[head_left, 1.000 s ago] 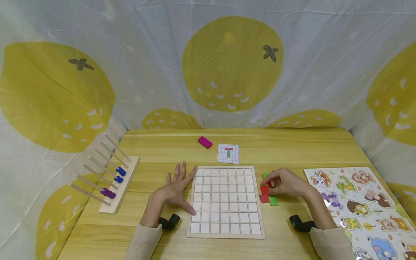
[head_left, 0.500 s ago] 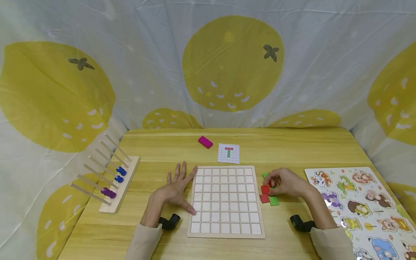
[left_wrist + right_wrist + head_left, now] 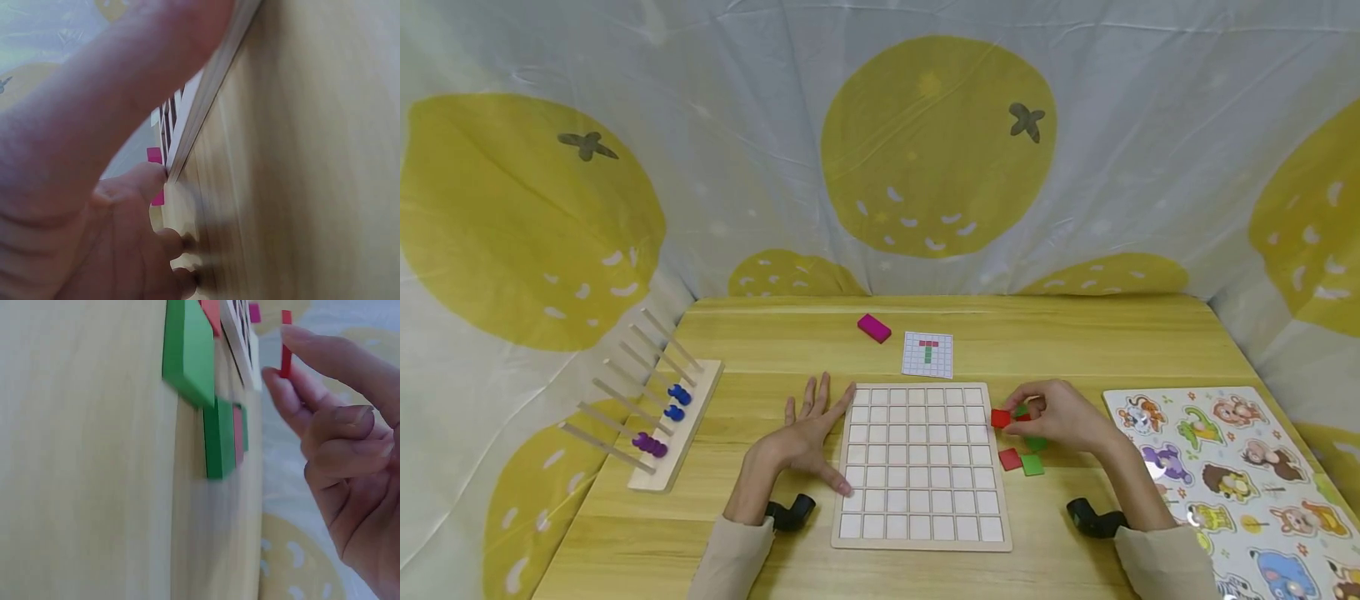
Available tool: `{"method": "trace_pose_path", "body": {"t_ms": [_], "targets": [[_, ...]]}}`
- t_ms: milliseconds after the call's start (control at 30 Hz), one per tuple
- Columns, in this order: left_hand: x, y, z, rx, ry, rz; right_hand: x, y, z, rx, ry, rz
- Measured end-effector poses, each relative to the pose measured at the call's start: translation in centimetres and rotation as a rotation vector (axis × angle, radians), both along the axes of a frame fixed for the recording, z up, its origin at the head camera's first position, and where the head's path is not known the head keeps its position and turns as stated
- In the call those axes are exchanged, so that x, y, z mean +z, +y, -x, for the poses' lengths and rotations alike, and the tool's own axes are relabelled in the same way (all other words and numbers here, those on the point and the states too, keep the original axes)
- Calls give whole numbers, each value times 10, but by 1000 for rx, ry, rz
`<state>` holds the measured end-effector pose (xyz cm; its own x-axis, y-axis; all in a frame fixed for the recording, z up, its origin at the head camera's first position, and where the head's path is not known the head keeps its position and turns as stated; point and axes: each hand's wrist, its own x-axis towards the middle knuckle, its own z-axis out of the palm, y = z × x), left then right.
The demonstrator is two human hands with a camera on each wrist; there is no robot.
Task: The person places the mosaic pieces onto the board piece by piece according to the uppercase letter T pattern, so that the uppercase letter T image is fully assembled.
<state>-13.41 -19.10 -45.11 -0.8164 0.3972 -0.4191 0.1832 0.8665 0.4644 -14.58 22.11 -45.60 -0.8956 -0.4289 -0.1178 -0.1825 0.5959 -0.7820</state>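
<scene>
My right hand (image 3: 1063, 417) pinches a red square tile (image 3: 286, 347) between thumb and forefinger, lifted off the table near the right edge of the wooden grid board (image 3: 920, 548). Below and around that hand lie more tiles: a red tile (image 3: 1010, 459), a green tile (image 3: 1032, 464) and others partly hidden by the fingers. At the board's left edge my left hand (image 3: 805, 442) is spread, thumb and forefinger touching the frame. The board's square cells hold no coloured tiles. Behind it lies a small card (image 3: 927, 355) printed with a red and green T on a grid.
A magenta block (image 3: 874, 328) lies behind the board, left of the card. On the left stands a wooden peg rack (image 3: 677, 433) with blue and purple beads. An animal puzzle board (image 3: 1225, 450) covers the table's right side. A patterned curtain (image 3: 760, 167) hangs behind.
My right hand has picked up a red tile from the group and moved it slightly up and left, towards the board's edge. The left hand has stayed in place.
</scene>
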Motion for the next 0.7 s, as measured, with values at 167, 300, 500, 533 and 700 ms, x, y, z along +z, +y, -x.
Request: {"method": "trace_pose_path", "body": {"t_ms": [167, 300, 500, 533, 700], "targets": [[-1, -1, 0, -1, 4, -3, -3, -19, -1, 37, 27, 72], [-1, -1, 1, -4, 3, -8, -6, -38, -1, 76, 49, 87], [-1, -2, 0, -11, 7, -11, -8, -61, 1, 76, 99, 59], [-1, -2, 0, -11, 9, -11, -8, -64, 2, 74, 106, 51], [-1, -2, 1, -11, 10, -13, -8, -76, 5, 42, 106, 17]]}}
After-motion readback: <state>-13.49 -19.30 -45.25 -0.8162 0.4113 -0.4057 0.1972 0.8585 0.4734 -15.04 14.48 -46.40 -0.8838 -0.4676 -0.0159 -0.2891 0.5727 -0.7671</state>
